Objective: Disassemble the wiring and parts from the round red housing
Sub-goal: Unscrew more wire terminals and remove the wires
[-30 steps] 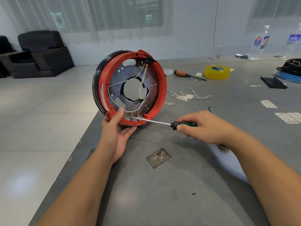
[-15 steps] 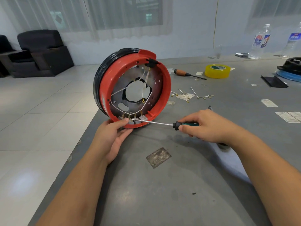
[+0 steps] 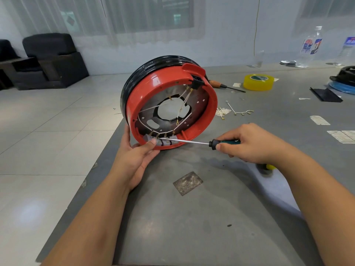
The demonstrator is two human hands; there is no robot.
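Tilted further open toward the viewer than a second ago, the red housing (image 3: 169, 104) stands on edge at the grey table's (image 3: 192, 227) near-left edge; the left hand (image 3: 134, 152) grips its lower rim, the right hand (image 3: 247, 143) clasps a screwdriver (image 3: 192, 141) tipped onto the grey terminal blocks (image 3: 163, 141). Some removed wires (image 3: 240, 112) lie far right, but white wires (image 3: 153, 108) remain inside, so I judge much undone, with open tabletop to the right and the table edge just left.

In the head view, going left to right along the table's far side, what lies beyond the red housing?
Wooden-handled screwdriver → yellow tape roll → black flat piece.
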